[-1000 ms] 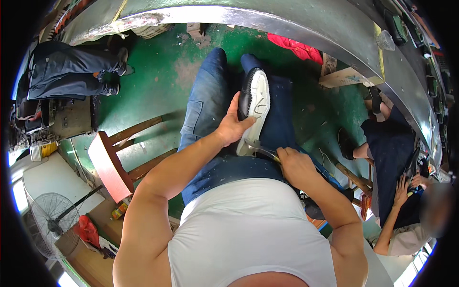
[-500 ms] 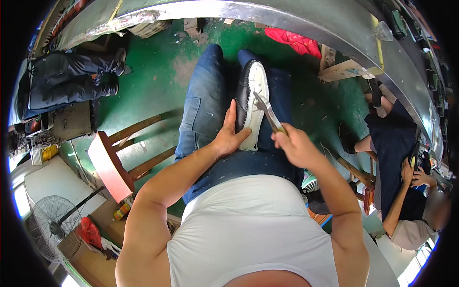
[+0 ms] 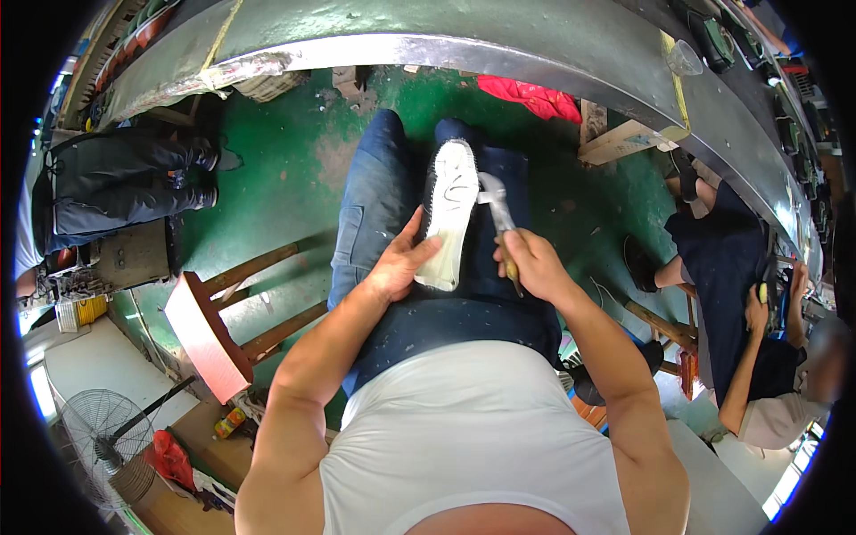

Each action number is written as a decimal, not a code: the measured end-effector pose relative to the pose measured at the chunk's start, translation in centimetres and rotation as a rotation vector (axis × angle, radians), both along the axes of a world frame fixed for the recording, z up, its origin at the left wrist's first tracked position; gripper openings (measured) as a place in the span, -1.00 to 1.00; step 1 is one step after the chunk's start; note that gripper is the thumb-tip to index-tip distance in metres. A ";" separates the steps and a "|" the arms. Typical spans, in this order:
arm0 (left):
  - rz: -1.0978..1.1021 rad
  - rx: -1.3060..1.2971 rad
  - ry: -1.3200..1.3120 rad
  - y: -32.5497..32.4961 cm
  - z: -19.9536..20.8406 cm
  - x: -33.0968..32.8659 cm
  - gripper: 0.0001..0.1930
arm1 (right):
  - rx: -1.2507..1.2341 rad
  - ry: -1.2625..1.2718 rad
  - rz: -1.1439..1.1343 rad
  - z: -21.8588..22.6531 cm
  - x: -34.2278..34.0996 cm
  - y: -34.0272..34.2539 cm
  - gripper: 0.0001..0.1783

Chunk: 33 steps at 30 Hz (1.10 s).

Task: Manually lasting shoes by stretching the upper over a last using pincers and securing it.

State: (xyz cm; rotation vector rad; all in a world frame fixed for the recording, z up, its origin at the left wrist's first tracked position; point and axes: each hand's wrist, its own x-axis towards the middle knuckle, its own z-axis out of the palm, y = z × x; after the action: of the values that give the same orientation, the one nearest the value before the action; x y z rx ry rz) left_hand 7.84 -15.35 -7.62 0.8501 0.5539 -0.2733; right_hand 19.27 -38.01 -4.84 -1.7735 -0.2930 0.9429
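A black shoe upper with a pale, stitched-edge underside (image 3: 452,205) lies sole up along my right thigh, its toe pointing away from me. My left hand (image 3: 401,266) grips its heel end from the left, thumb over the pale underside and fingers along the side. In my right hand (image 3: 532,267) is a hammer (image 3: 500,209), held by its wooden handle. The metal head is just right of the shoe's forefoot; whether it touches the shoe's edge I cannot tell. Dark curved lines mark the middle of the underside.
A metal-edged workbench (image 3: 374,49) curves across ahead of my knees. To the left stands a wooden stool (image 3: 209,334), with a fan (image 3: 102,441) behind it. One person (image 3: 125,183) stands at far left; another (image 3: 727,259) sits at right. Red cloth (image 3: 530,98) lies under the bench.
The hammer has moved off the shoe's middle to its right side, turning more upright. My left hand and the shoe have shifted slightly left and toward me, showing more of the underside.
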 end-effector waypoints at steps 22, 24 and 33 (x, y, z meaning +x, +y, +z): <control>0.314 -0.676 0.001 -1.0 2.5 1.2 -0.32 | 0.274 -0.781 0.175 5.1 -0.5 4.1 -0.74; 0.303 -0.655 -0.017 -1.0 2.0 0.6 -0.31 | 0.282 -0.862 0.244 4.9 1.1 5.8 -0.70; 0.196 -0.492 -0.043 -1.4 2.2 -0.3 -0.25 | 0.213 -0.704 0.789 4.1 5.0 11.7 -0.78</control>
State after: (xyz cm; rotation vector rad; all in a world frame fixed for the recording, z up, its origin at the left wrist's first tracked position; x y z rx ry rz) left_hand 7.57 -16.80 -5.42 0.3218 0.4968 -0.1983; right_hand 24.27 -26.36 -0.70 -1.7439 -1.5650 0.7184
